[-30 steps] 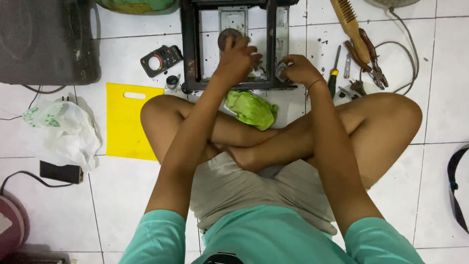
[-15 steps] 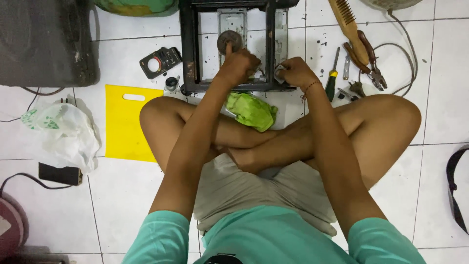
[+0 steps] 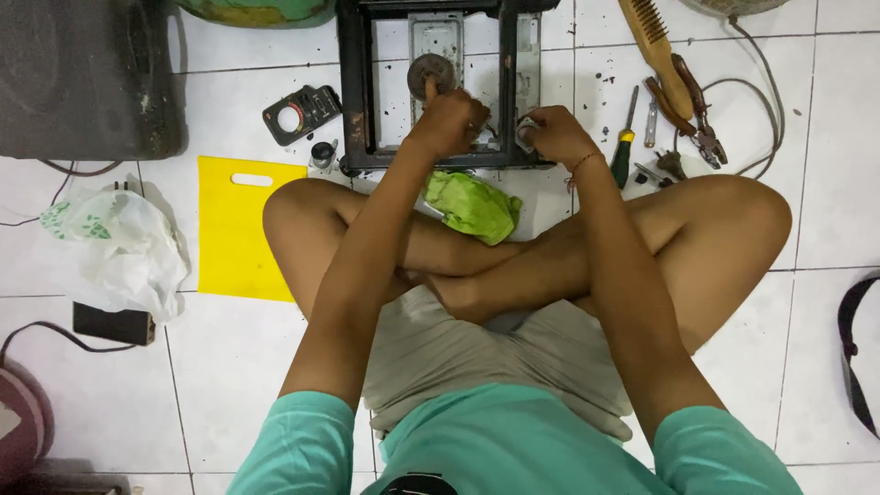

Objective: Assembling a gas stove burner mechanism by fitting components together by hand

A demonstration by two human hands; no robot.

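The black metal frame [image 3: 353,101] sits on the floor by the knees. The left hand [image 3: 451,119] grips a round part [image 3: 431,70]; the right hand [image 3: 553,135] pinches the frame's rail. It looks heavy and stiff

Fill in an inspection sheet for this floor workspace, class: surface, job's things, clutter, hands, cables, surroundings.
Surface: white tiled floor, dark specks near the frame.
Job's things: black metal frame with round burner part.
Clutter: green cloth, yellow board, plastic bag, meter, screwdriver, wire brush, pliers.
Hands: left hand closed at the burner part; right hand gripping a small pale piece.
Cables: grey cable; black cable.
Surroundings: dark case.
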